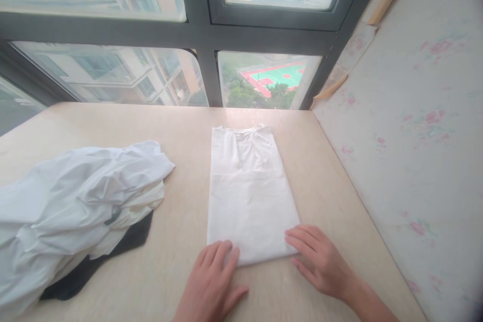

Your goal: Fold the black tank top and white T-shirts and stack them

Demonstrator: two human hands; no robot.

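Note:
A white shirt (249,201) lies folded into a neat long rectangle, its neckline at the far end toward the window. My left hand (213,279) rests at the near left corner, fingertips on the fabric and thumb stretched out to the side over the wood. At the near right corner, my right hand (320,261) touches the shirt's edge with its fingers extended and the thumb just off the cloth. Neither hand grips anything. Small creases show around the neckline, while the lower part looks flat.
To the left, a loose heap of white clothes (86,196) lies on the pale wooden surface (184,151), with a black garment (132,239) under it. Grey-framed windows (271,35) stand behind the surface. A flower-patterned wall (407,151) runs along the right.

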